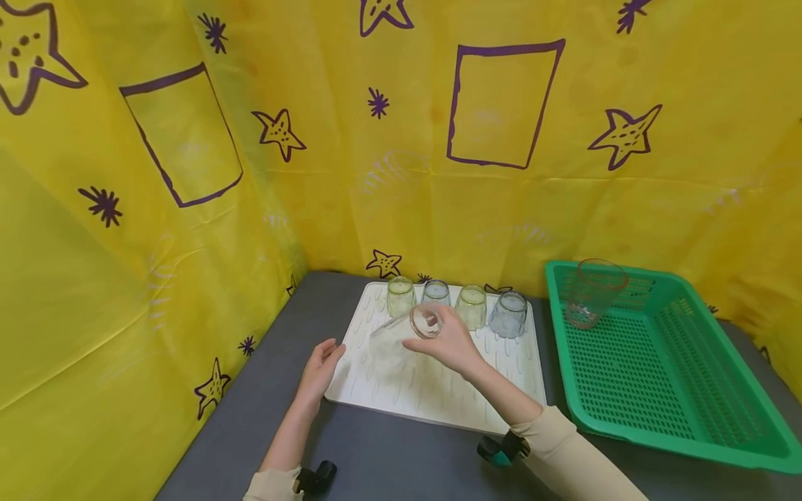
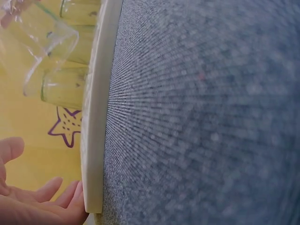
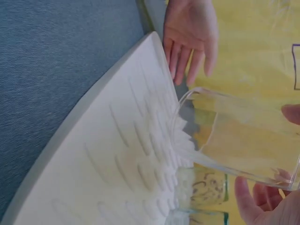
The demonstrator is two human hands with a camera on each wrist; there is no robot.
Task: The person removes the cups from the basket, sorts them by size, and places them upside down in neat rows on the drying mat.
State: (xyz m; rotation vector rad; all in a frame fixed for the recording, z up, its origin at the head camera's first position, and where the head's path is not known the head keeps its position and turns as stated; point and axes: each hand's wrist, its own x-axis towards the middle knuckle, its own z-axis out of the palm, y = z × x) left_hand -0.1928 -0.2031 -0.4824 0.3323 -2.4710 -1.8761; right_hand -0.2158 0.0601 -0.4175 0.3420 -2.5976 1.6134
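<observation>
My right hand grips a large clear glass near its base, tilted over the white draining board with its mouth toward the left. In the right wrist view the thumb and fingers lie on opposite sides of the glass. My left hand is beside the board's left edge, fingers loosely extended; in the left wrist view its fingertips touch the board's rim. Along the back of the board, several small tumblers, pale green and bluish, stand mouth down in a row.
To the right stands a green plastic basket with perforated sides. A pinkish clear glass is in its back left corner. Yellow curtain with purple drawings closes off the back and left of the grey table.
</observation>
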